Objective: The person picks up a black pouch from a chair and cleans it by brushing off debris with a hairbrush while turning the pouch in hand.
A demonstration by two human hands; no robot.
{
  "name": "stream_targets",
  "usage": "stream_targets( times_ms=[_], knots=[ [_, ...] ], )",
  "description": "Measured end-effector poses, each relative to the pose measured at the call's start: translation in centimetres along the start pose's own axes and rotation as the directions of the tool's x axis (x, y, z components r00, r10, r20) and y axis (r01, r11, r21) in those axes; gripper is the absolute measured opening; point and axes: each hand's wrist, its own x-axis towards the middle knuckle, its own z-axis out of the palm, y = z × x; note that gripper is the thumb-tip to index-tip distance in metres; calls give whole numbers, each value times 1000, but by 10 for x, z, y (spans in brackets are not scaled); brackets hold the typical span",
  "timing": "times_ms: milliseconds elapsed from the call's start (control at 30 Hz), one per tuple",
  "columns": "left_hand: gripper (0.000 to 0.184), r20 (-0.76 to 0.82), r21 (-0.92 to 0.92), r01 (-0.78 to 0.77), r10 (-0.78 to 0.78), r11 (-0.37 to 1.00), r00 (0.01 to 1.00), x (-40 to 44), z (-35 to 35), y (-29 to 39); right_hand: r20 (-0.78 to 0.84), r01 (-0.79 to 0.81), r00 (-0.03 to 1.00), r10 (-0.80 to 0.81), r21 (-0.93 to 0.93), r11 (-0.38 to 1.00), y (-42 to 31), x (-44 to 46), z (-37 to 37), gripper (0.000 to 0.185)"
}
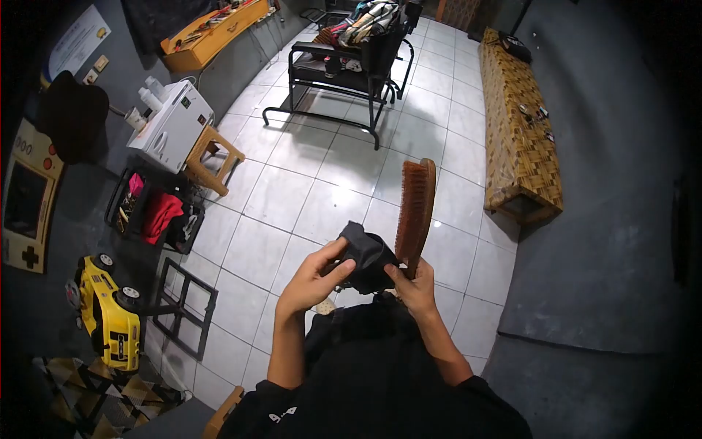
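Note:
My left hand [316, 276] pinches the edge of a folded piece of black fabric [363, 256], thumb in front and fingers behind. Whether the fabric is a pouch or a garment, I cannot tell; a dark opening shows at its upper right. My right hand [417, 287] is closed round the lower end of a wooden brush [418, 212], which points upward with its reddish-brown bristles facing left. The right thumb also rests against the fabric's right edge. Both hands are in front of my black shirt [365, 366].
A black chair [340, 73] with clothes on it stands ahead. At left are a white cabinet [172, 121], a wooden stool [216, 161], a cart [157, 212] and a yellow toy car [108, 311]. A woven-pattern bench [515, 132] lines the right wall.

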Motion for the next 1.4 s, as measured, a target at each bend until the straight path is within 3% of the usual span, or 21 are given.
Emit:
stream_targets(
  times_ms=[100, 200, 333, 433, 600, 800, 967, 1067, 1300, 1400],
  knots=[
    [24, -50, -12, 4, -5, 1000, 999, -1, 6, -3, -46, 31, 999, -29, 54, 998, 13, -6, 5, 29],
    [19, 16, 158, 120, -124, 980, 992, 0, -6, -4, -96, -38, 994, 45, 73, 997, 19, -13, 5, 27],
    [10, -191, 400, 68, 10, 914, 982, 0, 10, -6, -109, -45, 993, 51, 54, 998, 21, -17, 3, 25],
    [10, -198, 591, -28, 178, 806, 964, 4, 18, -5, -106, -39, 993, 41, 15, 999, 24, -18, 2, 25],
    [11, -173, 623, -87, 245, 778, 954, 6, 21, -2, -54, -168, 984, 168, 0, 986, 12, -22, -4, 27],
    [16, -138, 671, -169, 346, 722, 928, 2, 25, 5, 18, -118, 993, 117, 77, 990, 2, -25, -5, 24],
    [18, -39, 693, -331, 491, 641, 870, 2, 21, 8, 101, -52, 993, 60, -82, 995, 1, -25, -19, 24],
    [14, 87, 699, -361, 427, 618, 900, 0, 15, 20, 140, 3, 990, 11, -98, 995, -5, -24, -23, 26],
    [9, 3, 694, -201, 277, 691, 961, -5, 24, 16, 131, -37, 990, 58, -154, 987, 3, -22, -31, 30],
    [8, -76, 612, -190, 296, 768, 952, -3, 30, 11, 92, 236, 972, -218, -330, 914, -1, -22, -26, 27]
  ],
)
